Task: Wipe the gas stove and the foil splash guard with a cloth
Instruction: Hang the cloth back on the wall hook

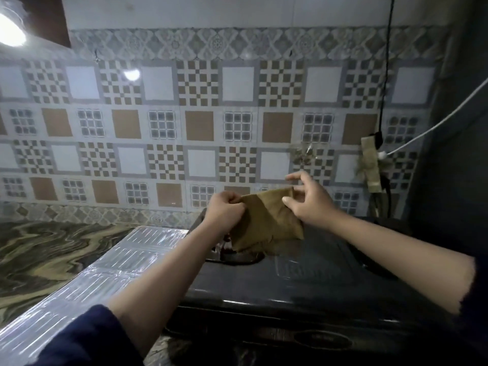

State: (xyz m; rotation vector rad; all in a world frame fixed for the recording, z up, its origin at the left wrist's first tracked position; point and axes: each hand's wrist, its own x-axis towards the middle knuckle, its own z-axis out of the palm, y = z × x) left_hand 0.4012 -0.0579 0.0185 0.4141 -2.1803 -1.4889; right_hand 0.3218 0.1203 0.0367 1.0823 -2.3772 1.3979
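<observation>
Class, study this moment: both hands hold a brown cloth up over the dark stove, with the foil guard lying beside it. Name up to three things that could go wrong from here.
1. The frayed brown cloth hangs low over the burner of the dark gas stove; its loose edge might snag there.
2. The ridged silver foil splash guard looks thin; hard wiping could crease or tear it.
3. The left hand grips firmly, but the right hand only pinches a corner, so the cloth could slip.

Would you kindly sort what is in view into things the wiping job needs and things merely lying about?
Job: folded brown cloth, held in left hand and right hand; black gas stove; silver ribbed foil splash guard.

Lying about: black hanging cord, white cable, marbled countertop.
</observation>
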